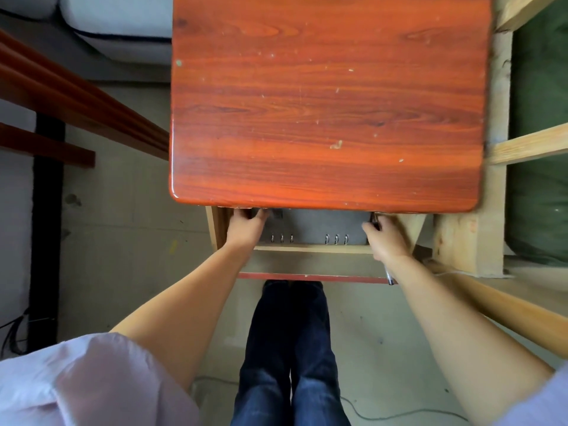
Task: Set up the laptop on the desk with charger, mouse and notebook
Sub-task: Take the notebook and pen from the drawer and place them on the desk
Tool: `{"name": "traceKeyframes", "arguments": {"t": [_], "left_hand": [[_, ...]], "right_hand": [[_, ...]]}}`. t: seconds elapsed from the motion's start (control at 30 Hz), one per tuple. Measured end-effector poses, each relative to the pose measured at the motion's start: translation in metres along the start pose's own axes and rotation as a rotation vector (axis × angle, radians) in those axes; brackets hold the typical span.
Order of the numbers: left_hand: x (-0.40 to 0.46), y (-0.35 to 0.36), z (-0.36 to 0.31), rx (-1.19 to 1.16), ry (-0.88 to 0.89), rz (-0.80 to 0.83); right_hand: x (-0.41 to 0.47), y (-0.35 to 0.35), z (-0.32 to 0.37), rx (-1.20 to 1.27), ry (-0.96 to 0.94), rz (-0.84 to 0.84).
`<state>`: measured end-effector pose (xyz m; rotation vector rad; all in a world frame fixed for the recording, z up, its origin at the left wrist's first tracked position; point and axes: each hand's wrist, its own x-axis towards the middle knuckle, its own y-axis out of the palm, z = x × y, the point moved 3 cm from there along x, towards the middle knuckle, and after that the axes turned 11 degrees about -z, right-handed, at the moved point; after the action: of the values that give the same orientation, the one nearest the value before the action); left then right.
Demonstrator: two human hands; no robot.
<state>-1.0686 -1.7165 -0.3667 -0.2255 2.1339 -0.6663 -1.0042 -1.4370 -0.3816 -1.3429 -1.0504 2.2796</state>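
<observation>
Desk (325,103) bare | drawer (313,249) open | hands: left (246,230), right (388,239) gripping notebook (319,230) sides

Lilac sleeves (92,382); dark jeans (292,358)

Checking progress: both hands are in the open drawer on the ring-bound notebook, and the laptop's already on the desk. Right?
Not quite. The head view shows the desk top bare, with no laptop on it. The rest holds: left hand and right hand are on the ring-bound notebook in the open drawer.
</observation>
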Motion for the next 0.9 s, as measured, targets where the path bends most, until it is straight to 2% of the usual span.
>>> {"name": "traceKeyframes", "arguments": {"t": [0.1,0.3,0.43,0.53,0.63,0.73,0.8,0.9], "left_hand": [[-0.002,-0.008,-0.003,-0.048,-0.032,0.078],[-0.043,-0.027,-0.011,-0.343,-0.192,0.379],[-0.074,-0.049,-0.001,-0.368,-0.188,0.532],[-0.093,-0.069,0.012,-0.322,-0.202,0.645],[-0.107,-0.090,0.028,-0.221,-0.182,0.748],[-0.111,-0.110,0.038,-0.130,-0.149,0.830],[-0.110,-0.118,0.039,0.069,0.019,0.812],[-0.107,-0.107,0.045,0.642,0.397,0.642]], "right_hand": [[-0.009,-0.014,0.000,0.191,0.042,0.082],[-0.052,-0.042,-0.006,0.395,0.106,0.233],[-0.101,-0.048,-0.025,0.455,0.159,0.396],[-0.131,-0.047,-0.046,0.409,0.209,0.495],[-0.146,-0.043,-0.069,0.303,0.286,0.488],[-0.145,-0.032,-0.086,0.462,0.418,0.318],[-0.140,-0.023,-0.083,0.627,0.466,0.266],[-0.130,-0.010,-0.063,0.875,0.549,0.227]]}}
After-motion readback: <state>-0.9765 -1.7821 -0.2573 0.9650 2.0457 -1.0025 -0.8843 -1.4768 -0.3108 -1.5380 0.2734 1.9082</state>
